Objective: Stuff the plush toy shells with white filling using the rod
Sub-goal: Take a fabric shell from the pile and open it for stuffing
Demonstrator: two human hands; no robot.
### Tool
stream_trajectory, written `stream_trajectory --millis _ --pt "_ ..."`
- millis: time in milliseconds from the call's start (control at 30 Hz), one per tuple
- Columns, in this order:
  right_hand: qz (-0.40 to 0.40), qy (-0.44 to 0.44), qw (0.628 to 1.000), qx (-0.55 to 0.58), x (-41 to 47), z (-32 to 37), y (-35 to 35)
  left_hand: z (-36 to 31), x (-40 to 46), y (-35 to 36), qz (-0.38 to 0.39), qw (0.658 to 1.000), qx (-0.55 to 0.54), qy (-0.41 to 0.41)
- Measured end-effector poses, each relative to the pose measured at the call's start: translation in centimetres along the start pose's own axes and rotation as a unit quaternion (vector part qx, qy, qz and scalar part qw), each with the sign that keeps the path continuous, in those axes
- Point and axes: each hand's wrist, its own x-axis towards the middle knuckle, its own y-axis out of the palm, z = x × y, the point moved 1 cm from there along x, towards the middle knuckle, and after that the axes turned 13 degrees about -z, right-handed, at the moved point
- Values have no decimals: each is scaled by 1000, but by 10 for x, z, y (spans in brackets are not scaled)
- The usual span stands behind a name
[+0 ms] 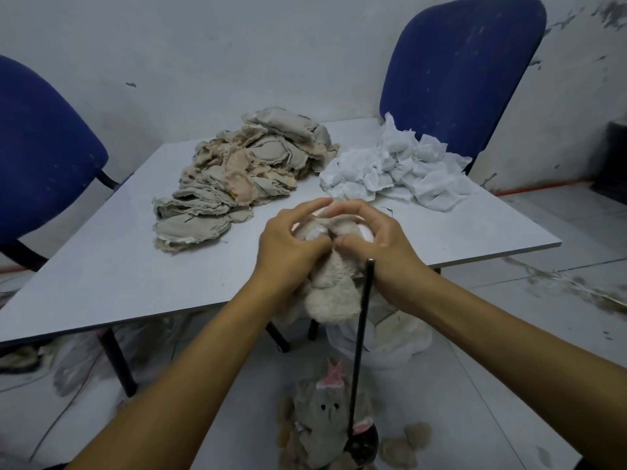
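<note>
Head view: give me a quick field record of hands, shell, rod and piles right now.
left hand: grips plush shell
right hand: grips same shell
plush shell: fluffy beige, held above table edge, white filling showing at opening
rod: dark, upright below right hand, in neither hand
table: beige shell pile, white cloth pile
floor: finished plush toy

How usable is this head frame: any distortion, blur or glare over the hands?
Head view: wide-angle bend curves the table edges and leans the chairs outward; light is flat and dim, no glare; both hands, left and right, and the plush toy look soft; the rod stays readable.
</note>
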Motion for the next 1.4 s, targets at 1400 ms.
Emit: stream_trajectory --millis 1400 --pt "122 -108 967 -194 17 28 -35 -9 1 -12 117 960 200 155"
